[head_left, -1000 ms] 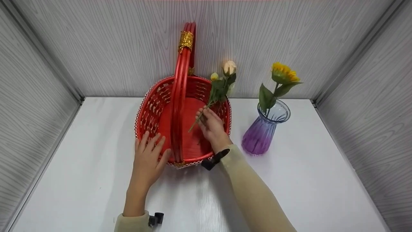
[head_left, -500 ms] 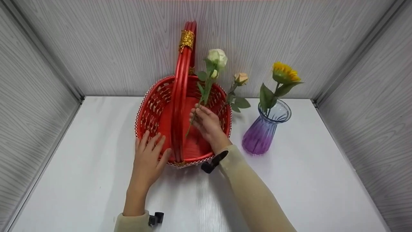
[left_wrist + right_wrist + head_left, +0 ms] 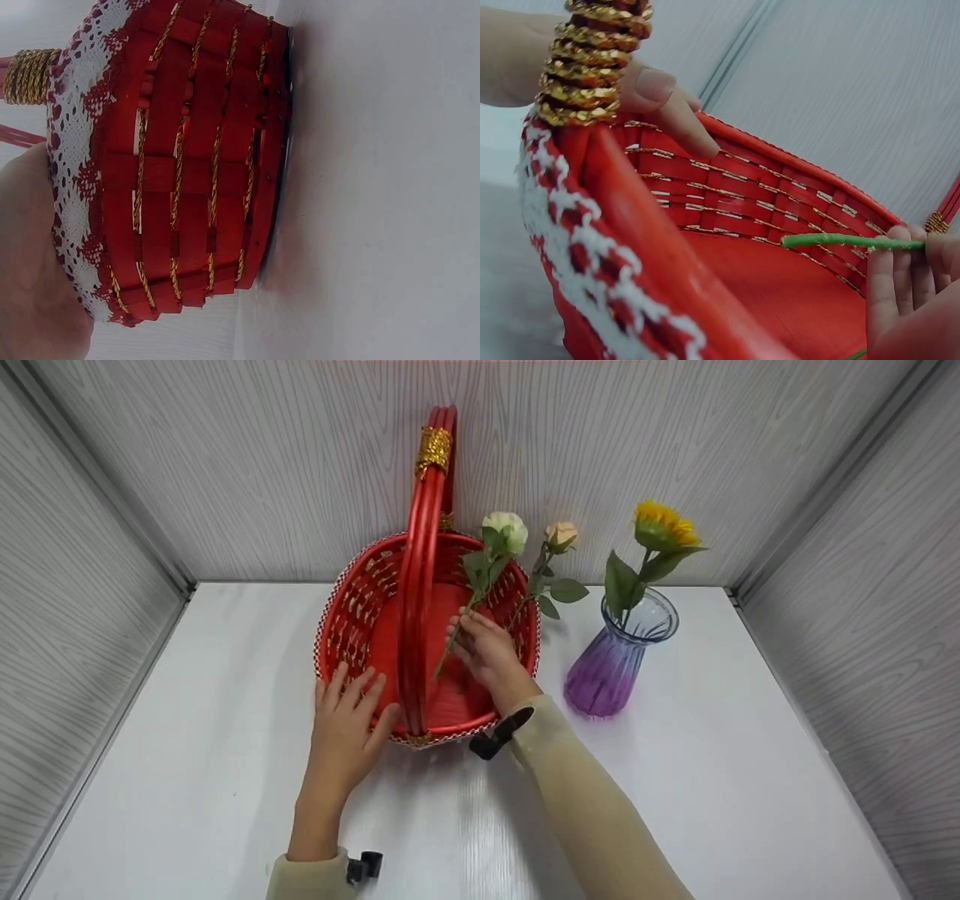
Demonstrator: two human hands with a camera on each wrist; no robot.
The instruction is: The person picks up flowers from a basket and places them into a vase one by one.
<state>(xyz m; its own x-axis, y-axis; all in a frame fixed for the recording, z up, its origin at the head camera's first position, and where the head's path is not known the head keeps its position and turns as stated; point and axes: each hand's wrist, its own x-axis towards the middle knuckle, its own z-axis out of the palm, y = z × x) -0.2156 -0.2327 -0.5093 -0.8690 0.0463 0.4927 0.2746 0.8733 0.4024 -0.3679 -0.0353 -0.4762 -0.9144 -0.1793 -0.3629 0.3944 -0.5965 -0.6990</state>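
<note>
The white rose (image 3: 508, 532) has dipped, its head towards one o'clock on the basket (image 3: 351, 607); the right hand (image 3: 491, 652) pinches its stem; the left hand (image 3: 346, 735), fingers spread, rests between seven and eight.

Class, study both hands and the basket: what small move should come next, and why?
Probably lower the white flower further into the red basket: the right hand pinches its stem over the basket's inside, the lower end seems free, and the left hand rests at the rim.

The basket (image 3: 196, 172) is gold-threaded red; the rose (image 3: 511, 532) white, green-leaved.
</note>
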